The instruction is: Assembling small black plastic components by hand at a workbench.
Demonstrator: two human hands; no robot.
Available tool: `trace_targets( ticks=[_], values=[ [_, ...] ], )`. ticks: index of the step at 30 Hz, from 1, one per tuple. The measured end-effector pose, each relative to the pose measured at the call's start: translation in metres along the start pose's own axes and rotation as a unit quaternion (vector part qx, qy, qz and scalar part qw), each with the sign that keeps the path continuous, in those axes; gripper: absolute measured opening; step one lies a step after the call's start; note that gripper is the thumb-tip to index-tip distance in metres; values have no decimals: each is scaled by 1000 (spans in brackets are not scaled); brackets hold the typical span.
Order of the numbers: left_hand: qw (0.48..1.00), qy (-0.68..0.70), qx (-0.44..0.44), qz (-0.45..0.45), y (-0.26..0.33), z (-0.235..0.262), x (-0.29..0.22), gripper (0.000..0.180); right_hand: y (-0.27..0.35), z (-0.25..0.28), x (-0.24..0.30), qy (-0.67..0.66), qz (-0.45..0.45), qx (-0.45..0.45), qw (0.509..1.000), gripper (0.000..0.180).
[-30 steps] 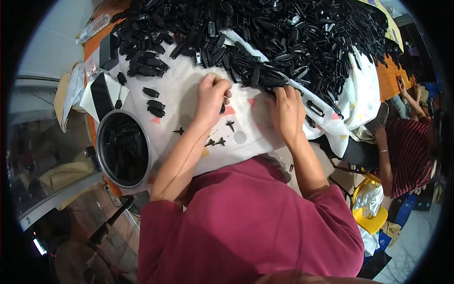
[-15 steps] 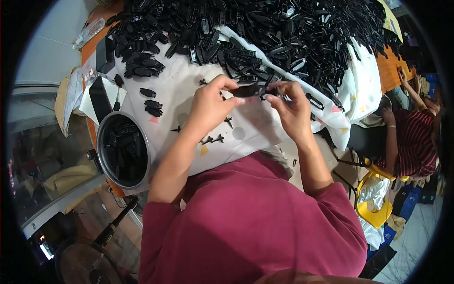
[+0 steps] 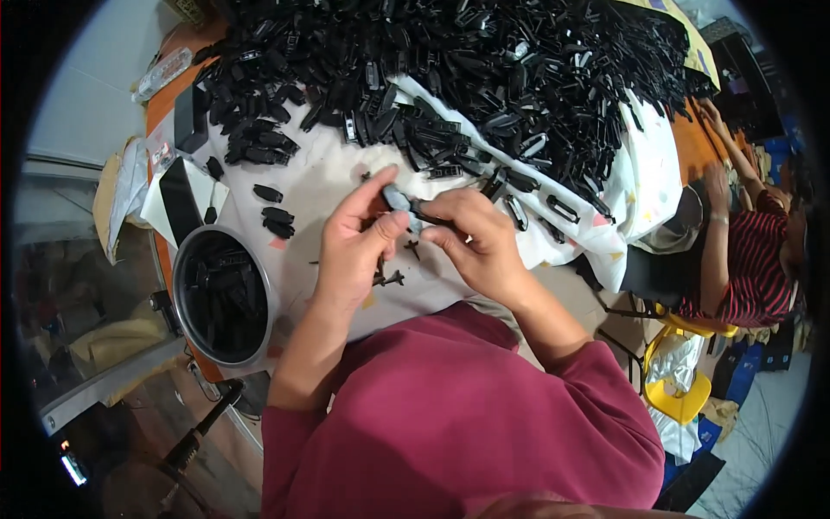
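Observation:
Above the cloth-covered table, a glossy, elongated black plastic piece (image 3: 397, 198) is held between my two hands. My left hand (image 3: 353, 249) grips it with the thumb on its near side and the index finger along its far side. My right hand (image 3: 477, 240) is closed in a pinch at the piece's right end, where the fingers hide part of it. Below the hands lie a small dark cross-shaped part (image 3: 412, 250) and another small pronged part (image 3: 392, 278). Several similar black pieces (image 3: 277, 221) rest on the cloth to the left.
A big heap of black plastic pieces (image 3: 484, 65) covers the table's far side. At left stand a round bowl (image 3: 269, 298) full of black parts and a black flat box (image 3: 181, 190). A clear bottle (image 3: 162, 73) lies far left. Another person (image 3: 756, 259) sits at right.
Both hands have moved left and closer together, with the black piece turned from level to tilted. My right hand has swung in toward my left. The view has shifted slightly.

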State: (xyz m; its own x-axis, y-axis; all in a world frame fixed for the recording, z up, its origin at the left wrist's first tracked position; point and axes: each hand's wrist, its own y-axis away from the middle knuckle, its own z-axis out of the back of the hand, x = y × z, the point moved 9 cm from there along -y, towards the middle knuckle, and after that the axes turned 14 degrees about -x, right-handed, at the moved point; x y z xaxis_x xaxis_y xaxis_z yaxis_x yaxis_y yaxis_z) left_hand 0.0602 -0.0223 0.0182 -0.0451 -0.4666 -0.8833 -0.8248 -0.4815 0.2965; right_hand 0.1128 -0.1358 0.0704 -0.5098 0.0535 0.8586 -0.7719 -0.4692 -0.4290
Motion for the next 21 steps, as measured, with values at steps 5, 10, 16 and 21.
trace_targets(
  ticks=[5,10,16,21],
  values=[
    [989,-81,-5,-125,6,-3,-20,45,-6,15,-9,-45,-102,-37,993,21],
    [987,-117,-1,-107,5,5,-15,23,-16,9,9,-30,22,12,999,29],
    [989,-84,7,-126,12,3,-19,26,-12,14,25,56,98,12,994,34],
    [977,-113,-15,-178,15,-2,-31,25,-7,16,33,70,146,-7,987,39]
  ],
)
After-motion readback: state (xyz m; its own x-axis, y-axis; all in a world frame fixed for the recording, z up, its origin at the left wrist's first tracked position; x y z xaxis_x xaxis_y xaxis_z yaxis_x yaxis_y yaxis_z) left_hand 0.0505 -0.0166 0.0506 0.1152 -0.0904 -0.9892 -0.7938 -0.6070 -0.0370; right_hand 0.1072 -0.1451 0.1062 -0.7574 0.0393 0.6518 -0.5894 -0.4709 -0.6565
